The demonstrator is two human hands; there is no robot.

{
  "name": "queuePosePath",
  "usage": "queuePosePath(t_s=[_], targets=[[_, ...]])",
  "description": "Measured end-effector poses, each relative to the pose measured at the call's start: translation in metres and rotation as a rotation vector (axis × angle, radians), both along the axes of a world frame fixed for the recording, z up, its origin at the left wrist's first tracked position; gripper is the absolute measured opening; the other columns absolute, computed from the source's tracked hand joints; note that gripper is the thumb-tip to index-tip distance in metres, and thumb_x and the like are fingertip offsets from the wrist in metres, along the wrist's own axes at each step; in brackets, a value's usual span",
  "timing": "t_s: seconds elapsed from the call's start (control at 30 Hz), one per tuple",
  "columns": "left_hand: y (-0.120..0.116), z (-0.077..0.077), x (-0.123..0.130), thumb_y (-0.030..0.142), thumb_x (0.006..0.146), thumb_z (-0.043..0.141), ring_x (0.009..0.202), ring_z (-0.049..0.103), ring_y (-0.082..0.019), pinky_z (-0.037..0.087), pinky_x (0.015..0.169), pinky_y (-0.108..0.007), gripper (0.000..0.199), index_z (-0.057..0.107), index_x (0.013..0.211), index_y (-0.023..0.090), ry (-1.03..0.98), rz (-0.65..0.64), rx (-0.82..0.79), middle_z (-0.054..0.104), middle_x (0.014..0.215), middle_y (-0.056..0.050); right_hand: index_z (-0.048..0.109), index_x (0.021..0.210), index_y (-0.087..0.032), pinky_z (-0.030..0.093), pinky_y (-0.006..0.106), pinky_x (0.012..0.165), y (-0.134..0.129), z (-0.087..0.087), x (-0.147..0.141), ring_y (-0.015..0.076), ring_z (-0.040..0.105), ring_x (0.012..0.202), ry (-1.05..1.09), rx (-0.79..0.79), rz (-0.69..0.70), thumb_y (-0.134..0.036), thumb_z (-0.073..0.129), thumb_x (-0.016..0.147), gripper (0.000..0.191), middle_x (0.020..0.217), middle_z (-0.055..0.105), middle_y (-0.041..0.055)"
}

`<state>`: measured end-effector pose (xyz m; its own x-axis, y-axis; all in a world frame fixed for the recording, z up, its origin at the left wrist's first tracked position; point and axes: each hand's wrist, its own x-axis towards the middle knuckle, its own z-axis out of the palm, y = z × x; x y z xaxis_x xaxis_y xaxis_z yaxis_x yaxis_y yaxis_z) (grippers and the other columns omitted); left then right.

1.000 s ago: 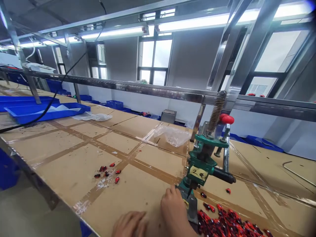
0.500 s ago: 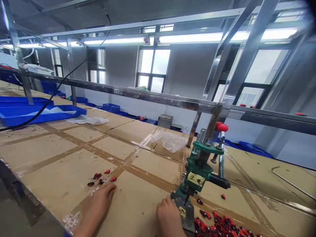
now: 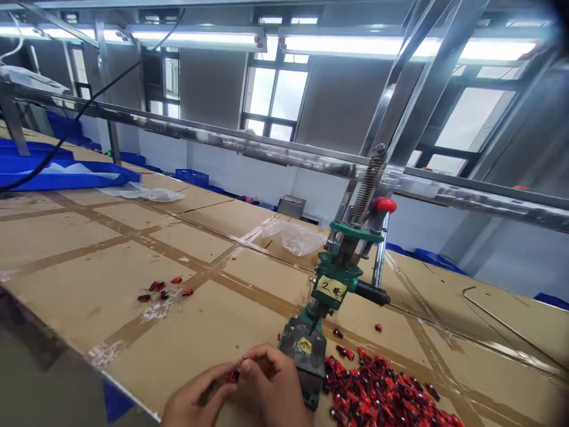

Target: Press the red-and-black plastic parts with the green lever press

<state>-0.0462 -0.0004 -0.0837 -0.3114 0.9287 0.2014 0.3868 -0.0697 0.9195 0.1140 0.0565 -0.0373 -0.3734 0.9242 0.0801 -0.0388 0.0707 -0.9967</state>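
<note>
My left hand and my right hand meet in front of the press, both with fingers pinched together. Between their fingertips is a small red-and-black part, mostly hidden by the fingers. Just beyond my right hand stands a green hand press with a red-knobbed lever and a "2#" label. Its dark base carries a small yellowish piece under the thin punch. To the right of the base lies a heap of red-and-black parts.
Several loose red-and-black parts lie on the cardboard-covered table at left. Clear plastic film rests behind the press. Blue trays stand at far left, and a bent metal rod lies at right. A metal rail crosses behind.
My left hand has moved right, away from the loose parts, to join my right hand, which has shifted left. A small part now shows between their fingertips. The view has tilted down.
</note>
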Motion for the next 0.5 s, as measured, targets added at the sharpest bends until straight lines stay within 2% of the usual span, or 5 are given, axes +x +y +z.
queuePosePath(t_s=[0.2,0.4,0.5], targets=[[-0.005,0.014,0.007,0.038,0.078,0.068,0.082,0.076,-0.018,0.062,0.075,-0.021,0.024,0.078,0.097,0.027,-0.020,0.006,-0.041,0.080,0.092,0.001,0.070,0.089,-0.015,0.047,0.027,0.073,-0.003,0.004,0.011,0.0180,0.064,0.080,-0.062,-0.055,0.063,-0.046,0.070,0.084,0.031,0.084,0.072,0.0058],[-0.009,0.020,0.010,0.035,0.081,0.063,0.088,0.075,-0.017,0.059,0.078,-0.021,0.022,0.075,0.097,0.027,-0.020,-0.034,-0.107,0.079,0.095,0.001,0.073,0.085,-0.016,0.049,0.030,0.084,-0.003,-0.002,0.012,0.0202,0.065,0.093,-0.111,0.110,0.105,-0.038,0.069,0.086,0.022,0.095,0.070,0.0077],[-0.008,0.020,0.010,0.035,0.081,0.062,0.088,0.075,-0.018,0.059,0.079,-0.021,0.022,0.074,0.097,0.027,-0.017,-0.041,-0.115,0.079,0.094,0.002,0.073,0.085,-0.017,0.050,0.030,0.083,-0.002,-0.002,0.011,0.0201,0.066,0.093,-0.115,0.109,0.101,-0.036,0.069,0.086,0.020,0.096,0.069,0.0077]])
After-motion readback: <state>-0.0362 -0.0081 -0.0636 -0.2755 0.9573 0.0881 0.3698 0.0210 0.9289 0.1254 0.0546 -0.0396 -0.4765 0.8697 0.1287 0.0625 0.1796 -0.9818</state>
